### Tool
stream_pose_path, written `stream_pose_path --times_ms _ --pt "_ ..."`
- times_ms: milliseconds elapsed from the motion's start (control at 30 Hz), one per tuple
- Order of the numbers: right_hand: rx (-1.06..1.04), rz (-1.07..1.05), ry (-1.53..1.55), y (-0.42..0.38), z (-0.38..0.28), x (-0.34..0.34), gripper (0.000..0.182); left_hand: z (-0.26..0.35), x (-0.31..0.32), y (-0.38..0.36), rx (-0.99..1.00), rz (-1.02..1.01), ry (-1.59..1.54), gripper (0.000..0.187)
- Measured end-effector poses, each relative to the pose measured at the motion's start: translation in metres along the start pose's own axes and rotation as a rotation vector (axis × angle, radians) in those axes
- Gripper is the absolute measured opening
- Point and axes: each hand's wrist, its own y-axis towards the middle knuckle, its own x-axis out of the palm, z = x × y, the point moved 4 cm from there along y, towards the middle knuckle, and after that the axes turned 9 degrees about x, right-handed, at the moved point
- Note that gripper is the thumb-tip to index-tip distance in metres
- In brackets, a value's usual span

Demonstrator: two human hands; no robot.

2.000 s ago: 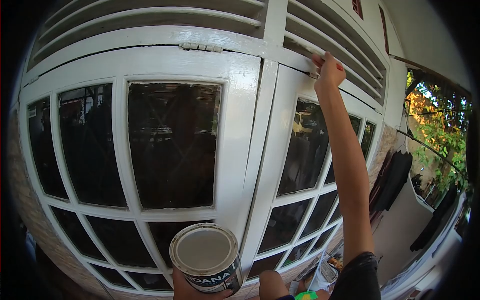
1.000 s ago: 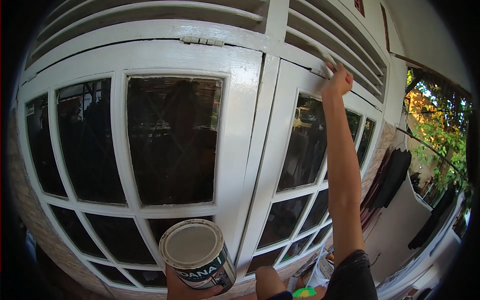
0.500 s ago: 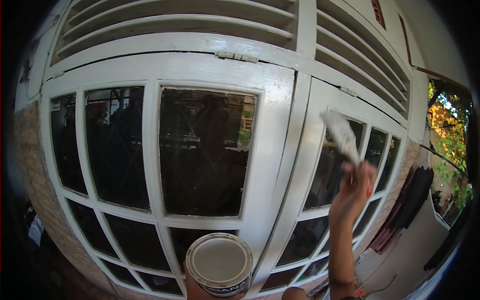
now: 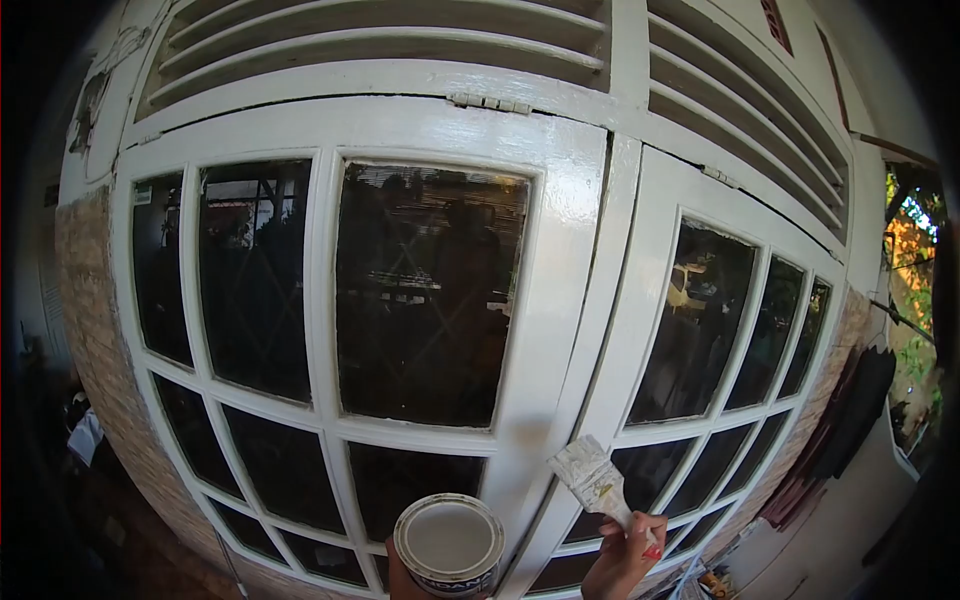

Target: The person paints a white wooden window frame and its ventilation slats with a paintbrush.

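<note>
Holding, right: one right hand (image 4: 625, 553), fingers drawn narrow around the handle of one paintbrush (image 4: 600, 485).
Brush position: head just beyond the right fingertips, up and to their left, in front of the panel frame; contact with the frame cannot be determined.
Brush direction: bristles (image 4: 574, 460) point away from the fingers, up and left; long axis slants from the bristles down rightward to the handle.
Holding, left: one left hand (image 4: 398, 577), partly in view, set against one can (image 4: 460, 583); fingers hold it from the side, their full spread hidden.
Can position: right of the left fingers and left of the right fingers; mouth upward, pale contents (image 4: 448, 535) visible, lettering partly cut off.
Glazed panels: two, a left panel (image 4: 570, 200) and a right panel (image 4: 652, 230), beyond and above the fingers; three panes in each top row.
Hinges: two clearly seen, one (image 4: 490, 103) on the left panel, one (image 4: 720, 177) on the right, both well above the fingers.
Louvre sections: two, higher than the hinges.
Dark garment (image 4: 860, 410): hanging well right of the right fingers.
</note>
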Motion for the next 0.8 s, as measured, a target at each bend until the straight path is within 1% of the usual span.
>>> stream_pose_path --times_ms 33,67,167,233,300,333,367,400,433,500,567,667,767,800 --pt "-0.037 0.04 -0.001 0.005 -0.007 0.006 0.029 -0.003 0.0 -0.002 0.005 0.008 0.008 0.12" --pt "-0.103 0.024 -0.105 0.008 -0.025 0.013 0.03 -0.006 0.0 -0.004 0.009 0.018 0.019 0.12" --pt "-0.452 -0.133 -0.199 0.03 -0.067 0.047 0.033 -0.013 -0.003 -0.009 0.027 0.053 0.052 0.121" --pt "-0.841 -0.278 -0.311 0.051 -0.1 0.075 0.034 -0.016 -0.006 -0.011 0.041 0.073 0.071 0.122" --pt "-1.261 -0.261 -0.488 0.065 -0.146 0.127 0.031 -0.016 -0.008 -0.011 0.049 0.081 0.083 0.122" --pt "-1.331 -0.257 -0.493 0.074 -0.165 0.155 0.028 -0.018 -0.01 -0.012 0.056 0.083 0.092 0.123" --pt "-1.369 -0.286 -0.459 0.089 -0.182 0.184 0.026 -0.019 -0.009 -0.012 0.058 0.084 0.092 0.123" --pt "-1.36 -0.284 -0.434 0.101 -0.197 0.212 0.026 -0.021 -0.009 -0.011 0.062 0.084 0.088 0.123" --pt "-1.351 -0.228 -0.435 0.109 -0.214 0.241 0.025 -0.022 -0.01 -0.012 0.068 0.083 0.091 0.124" --pt "-1.397 -0.273 -0.214 0.141 -0.239 0.297 0.02 -0.023 -0.012 -0.011 0.074 0.073 0.088 0.124" --pt "-1.525 -0.06 -0.376 0.16 -0.252 0.335 0.015 -0.02 -0.01 -0.004 0.06 0.032 0.046 0.124" --pt "-1.507 0.114 -0.631 0.185 -0.248 0.374 0.016 -0.014 -0.015 -0.007 0.039 0.077 0.065 0.124" --pt "-1.399 0.173 -0.713 0.189 -0.231 0.396 0.017 -0.01 -0.017 -0.007 0.046 0.09 0.023 0.123" --pt "-1.32 0.087 -0.652 0.189 -0.229 0.4 0.018 -0.008 -0.019 -0.008 0.063 0.103 0.042 0.123"
